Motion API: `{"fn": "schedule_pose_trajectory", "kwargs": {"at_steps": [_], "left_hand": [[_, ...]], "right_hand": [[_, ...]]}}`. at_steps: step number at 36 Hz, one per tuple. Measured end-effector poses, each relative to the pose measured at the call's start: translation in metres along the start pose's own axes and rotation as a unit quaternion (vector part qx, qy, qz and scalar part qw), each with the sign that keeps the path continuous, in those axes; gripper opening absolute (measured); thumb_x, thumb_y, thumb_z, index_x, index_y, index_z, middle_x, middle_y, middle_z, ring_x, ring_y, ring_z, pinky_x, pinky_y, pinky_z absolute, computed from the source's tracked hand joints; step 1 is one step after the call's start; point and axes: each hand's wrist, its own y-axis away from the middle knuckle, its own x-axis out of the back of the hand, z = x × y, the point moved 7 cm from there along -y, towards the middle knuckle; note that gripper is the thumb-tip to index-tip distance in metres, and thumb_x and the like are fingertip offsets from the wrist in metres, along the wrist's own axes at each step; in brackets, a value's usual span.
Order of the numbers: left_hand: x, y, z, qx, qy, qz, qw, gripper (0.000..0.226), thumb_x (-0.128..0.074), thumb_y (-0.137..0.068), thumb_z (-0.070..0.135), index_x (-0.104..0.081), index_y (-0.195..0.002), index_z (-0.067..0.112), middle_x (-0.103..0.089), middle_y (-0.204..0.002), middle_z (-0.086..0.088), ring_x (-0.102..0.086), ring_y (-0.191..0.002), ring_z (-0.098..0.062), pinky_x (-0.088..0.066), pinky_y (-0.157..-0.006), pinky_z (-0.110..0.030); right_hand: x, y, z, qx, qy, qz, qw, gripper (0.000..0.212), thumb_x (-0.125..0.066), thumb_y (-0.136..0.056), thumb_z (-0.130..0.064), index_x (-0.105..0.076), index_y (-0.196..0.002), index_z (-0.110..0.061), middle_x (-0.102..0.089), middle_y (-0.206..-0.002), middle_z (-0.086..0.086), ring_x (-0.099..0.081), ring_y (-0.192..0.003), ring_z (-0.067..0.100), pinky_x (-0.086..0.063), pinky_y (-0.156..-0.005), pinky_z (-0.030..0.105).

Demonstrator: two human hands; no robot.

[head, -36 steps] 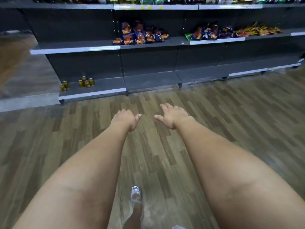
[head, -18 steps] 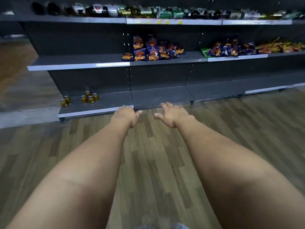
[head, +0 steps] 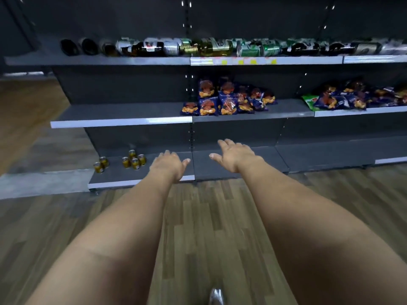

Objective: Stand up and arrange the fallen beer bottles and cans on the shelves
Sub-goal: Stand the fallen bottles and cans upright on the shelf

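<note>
Beer bottles and cans [head: 220,48] lie on their sides in a long row across the top shelf [head: 99,60], necks and bases pointing every way, some touching their neighbours. That is where my work is, and I am not there yet: both arms are stretched out in front of me over the wooden floor [head: 198,227], well short of the shelving.

My left hand [head: 168,165] is palm down with fingers relaxed and spread, holding nothing. My right hand [head: 236,155] is the same, fingers straight and apart, empty. Neither grip touches anything.

I judge this step to be the approach. To do it well I would close in squarely on the left half of the top shelf, where dark bottles lie end-on, and raise both hands to that level before reaching. I would start at one end of the row and work along it, so that each upright item has free space beside it. Bottles look likely to roll once a neighbour is lifted, so one hand should steady the next one while the other takes the body, not the neck, and tips it onto its base.

The snack bags [head: 229,99] on the middle shelf and the small yellow cans [head: 133,160] standing on the bottom shelf need no attention.
</note>
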Motion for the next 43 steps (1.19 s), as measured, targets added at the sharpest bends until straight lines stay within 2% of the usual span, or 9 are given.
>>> {"fn": "schedule_pose_trajectory", "kwargs": {"at_steps": [7,14,20,25,34,38,43], "left_hand": [[0.078,-0.111,0.022,0.002,0.01,0.046,0.999,0.067,-0.026,-0.102,0.052,-0.034,-0.144,0.001,-0.028,-0.155,-0.017,-0.027,-0.142,-0.032,-0.025,-0.114,-0.042],[0.119,-0.193,0.022,0.014,0.019,0.074,0.997,0.065,-0.027,-0.102,0.05,-0.034,-0.144,0.001,-0.032,-0.152,-0.016,-0.029,-0.14,-0.031,-0.027,-0.114,-0.04],[0.147,-0.256,0.022,0.022,0.036,0.089,0.995,0.067,-0.025,-0.103,0.049,-0.022,-0.151,0.003,-0.016,-0.161,-0.013,-0.017,-0.148,-0.029,-0.019,-0.118,-0.039],[0.168,-0.317,0.02,0.018,0.035,0.111,0.993,0.066,-0.026,-0.103,0.049,-0.02,-0.152,0.005,-0.013,-0.162,-0.012,-0.015,-0.148,-0.028,-0.019,-0.118,-0.04],[0.221,-0.441,-0.002,0.011,0.068,0.149,0.986,0.067,-0.038,-0.101,0.048,-0.015,-0.154,0.015,-0.009,-0.162,-0.009,-0.013,-0.148,-0.028,-0.019,-0.119,-0.043],[0.253,-0.496,-0.028,0.029,0.065,0.181,0.981,0.063,-0.043,-0.099,0.045,-0.022,-0.15,0.015,-0.024,-0.156,-0.012,-0.025,-0.142,-0.029,-0.026,-0.116,-0.043],[0.284,-0.551,-0.053,0.041,0.09,0.22,0.971,0.072,-0.046,-0.099,0.041,-0.006,-0.155,0.018,-0.007,-0.162,-0.012,-0.009,-0.149,-0.03,-0.015,-0.119,-0.041]], "right_hand": [[0.062,-0.119,0.027,0.014,-0.004,0.026,1.0,0.071,-0.026,-0.1,-0.058,-0.014,-0.154,-0.014,-0.017,-0.16,0.011,-0.027,-0.142,0.034,-0.023,-0.116,0.046],[0.109,-0.198,0.053,0.013,0.02,0.042,0.999,0.07,-0.025,-0.1,-0.058,-0.012,-0.154,-0.016,-0.015,-0.161,0.01,-0.024,-0.144,0.034,-0.023,-0.116,0.046],[0.145,-0.263,0.07,0.012,0.041,0.063,0.997,0.071,-0.024,-0.101,-0.057,-0.008,-0.155,-0.016,-0.009,-0.162,0.009,-0.022,-0.144,0.036,-0.021,-0.116,0.046],[0.161,-0.318,0.075,0.013,0.045,0.072,0.996,0.071,-0.023,-0.1,-0.057,-0.006,-0.156,-0.016,-0.007,-0.163,0.008,-0.02,-0.145,0.033,-0.019,-0.118,0.045],[0.197,-0.438,0.056,-0.002,0.038,0.072,0.997,0.07,-0.025,-0.101,-0.055,-0.003,-0.156,-0.017,-0.006,-0.163,0.009,-0.019,-0.145,0.032,-0.016,-0.119,0.045],[0.224,-0.499,0.033,0.002,0.05,0.083,0.995,0.07,-0.026,-0.101,-0.055,-0.006,-0.156,-0.016,-0.013,-0.161,0.011,-0.022,-0.144,0.033,-0.019,-0.118,0.046],[0.245,-0.564,0.004,0.024,0.064,0.092,0.993,0.07,-0.026,-0.101,-0.054,-0.006,-0.155,-0.015,-0.013,-0.162,0.008,-0.021,-0.145,0.031,-0.019,-0.116,0.042]]}}
